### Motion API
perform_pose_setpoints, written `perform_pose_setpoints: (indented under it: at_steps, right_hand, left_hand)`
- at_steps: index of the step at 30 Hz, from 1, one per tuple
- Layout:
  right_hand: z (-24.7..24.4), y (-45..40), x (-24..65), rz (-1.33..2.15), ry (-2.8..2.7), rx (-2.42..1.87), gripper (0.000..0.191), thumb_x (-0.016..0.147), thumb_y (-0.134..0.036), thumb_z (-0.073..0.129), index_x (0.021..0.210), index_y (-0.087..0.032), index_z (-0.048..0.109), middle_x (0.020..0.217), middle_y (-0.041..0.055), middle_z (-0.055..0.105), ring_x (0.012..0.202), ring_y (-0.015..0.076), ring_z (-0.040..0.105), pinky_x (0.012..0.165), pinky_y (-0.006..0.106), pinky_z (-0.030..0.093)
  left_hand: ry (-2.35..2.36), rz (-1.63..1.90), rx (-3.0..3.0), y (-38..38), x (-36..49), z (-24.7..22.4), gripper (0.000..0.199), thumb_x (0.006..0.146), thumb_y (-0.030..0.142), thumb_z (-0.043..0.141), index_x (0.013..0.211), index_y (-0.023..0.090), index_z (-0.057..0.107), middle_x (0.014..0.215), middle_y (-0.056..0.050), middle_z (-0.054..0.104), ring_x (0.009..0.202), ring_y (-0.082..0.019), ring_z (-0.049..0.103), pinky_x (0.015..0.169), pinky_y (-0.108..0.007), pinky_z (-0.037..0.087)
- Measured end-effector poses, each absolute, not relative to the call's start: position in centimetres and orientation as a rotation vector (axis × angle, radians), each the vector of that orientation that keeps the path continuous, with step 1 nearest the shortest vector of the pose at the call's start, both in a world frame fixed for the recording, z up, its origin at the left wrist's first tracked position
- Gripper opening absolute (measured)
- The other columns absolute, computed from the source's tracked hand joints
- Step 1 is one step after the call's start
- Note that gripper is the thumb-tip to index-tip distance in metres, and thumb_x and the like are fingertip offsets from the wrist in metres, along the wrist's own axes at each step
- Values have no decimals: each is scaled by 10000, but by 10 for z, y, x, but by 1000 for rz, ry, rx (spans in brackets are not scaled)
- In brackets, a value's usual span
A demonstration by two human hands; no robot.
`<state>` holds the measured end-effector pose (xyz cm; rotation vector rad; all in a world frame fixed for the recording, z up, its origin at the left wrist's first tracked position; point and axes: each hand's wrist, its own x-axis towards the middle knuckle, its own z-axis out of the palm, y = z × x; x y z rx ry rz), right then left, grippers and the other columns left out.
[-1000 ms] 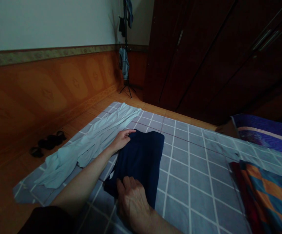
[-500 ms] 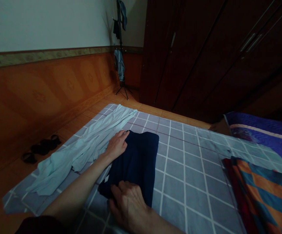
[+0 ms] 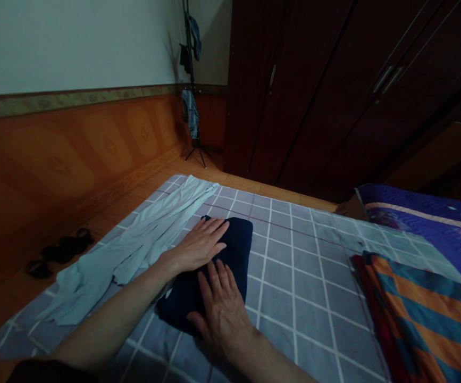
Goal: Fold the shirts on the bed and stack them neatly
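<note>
A folded dark navy garment (image 3: 236,252) lies on the grey checked bed sheet (image 3: 282,276); its exact kind cannot be made out. My left hand (image 3: 198,242) rests flat across its far half, fingers stretched toward the right. On the nearer half lies my right hand (image 3: 223,306), its fingers spread and pointing away from me. Both palms touch the cloth, and the two hands almost meet in the middle. Part of the garment is hidden beneath them. A small white tag shows at its left edge.
A pale, long garment (image 3: 142,250) stretches loosely along the bed's left side. Folded striped orange and blue cloth (image 3: 425,308) sits at the right. Black sandals (image 3: 60,252) are on the floor. Beyond the bed stand a coat rack (image 3: 192,106) and a dark wardrobe (image 3: 294,96).
My left hand has slid right from the garment's far left edge onto its top. My right hand has moved forward from the near edge, and its fingers have straightened. The view has shifted slightly.
</note>
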<state>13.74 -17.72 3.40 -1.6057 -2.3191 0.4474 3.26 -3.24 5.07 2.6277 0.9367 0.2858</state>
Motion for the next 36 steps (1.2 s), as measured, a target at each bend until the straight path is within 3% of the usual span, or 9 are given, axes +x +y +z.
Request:
perform_pose_setpoints:
  at_steps: [4, 8, 11, 14, 20, 24, 30, 36]
  right_hand:
    - [36, -193, 126, 559, -2509, -1292, 707, 902, -567, 435, 1414, -85, 360, 1503, 209, 215, 1399, 332, 135, 1115, 532, 216]
    - [12, -197, 119, 454, -2617, -1100, 723, 902, -567, 431, 1428, -84, 316, 1493, 205, 246, 1397, 324, 155, 1103, 517, 255]
    - [-5, -198, 117, 335, -2634, -1066, 714, 907, -565, 425, 1447, -120, 284, 1489, 204, 257, 1385, 329, 201, 1069, 520, 313]
    - [-10, -196, 114, 286, -2672, -1074, 665, 921, -574, 380, 1418, -134, 350, 1463, 207, 315, 1362, 332, 268, 1035, 521, 355]
    - [-9, -196, 112, 239, -2695, -1110, 550, 953, -524, 339, 1378, -183, 418, 1459, 180, 337, 1347, 309, 312, 1013, 503, 376]
    - [-15, -196, 111, 210, -2657, -1102, 599, 934, -572, 340, 1373, -173, 421, 1446, 173, 368, 1338, 310, 325, 1014, 500, 382]
    - [-28, -190, 106, 76, -2632, -1022, 470, 961, -427, 371, 1335, -164, 477, 1419, 109, 432, 1329, 286, 333, 1005, 484, 416]
    - [-28, -188, 105, 57, -2621, -1021, 484, 972, -399, 338, 1378, -149, 422, 1383, 124, 473, 1298, 291, 389, 969, 483, 461]
  left_hand:
    - [753, 215, 2589, -34, 71, 56, 549, 913, 363, 469, 1420, 181, 361, 1507, -126, 295, 1405, -258, 225, 1139, -438, 143]
    - [853, 217, 2596, -31, 99, 28, 614, 901, 421, 483, 1430, 147, 336, 1512, -159, 266, 1412, -286, 189, 1137, -480, 120]
    - [911, 252, 2648, -29, 104, 6, 661, 913, 480, 433, 1456, 136, 280, 1526, -160, 227, 1424, -276, 146, 1142, -487, 90]
    - [904, 252, 2699, -27, 101, -6, 665, 927, 509, 374, 1471, 148, 245, 1541, -142, 188, 1433, -256, 103, 1145, -483, 55]
    - [865, 159, 2645, -23, 104, 2, 671, 919, 537, 374, 1466, 165, 264, 1538, -145, 195, 1431, -277, 102, 1132, -522, 56]
    - [814, 202, 2646, -31, 122, 10, 693, 911, 562, 372, 1458, 148, 278, 1533, -161, 199, 1433, -282, 83, 1131, -531, 28]
    - [819, 247, 2657, -43, 138, 2, 636, 936, 541, 308, 1448, 164, 310, 1537, -156, 198, 1434, -268, 80, 1139, -525, 19]
    - [806, 335, 2613, -42, 138, 4, 592, 921, 510, 391, 1415, 183, 374, 1509, -139, 293, 1418, -267, 175, 1144, -523, 76]
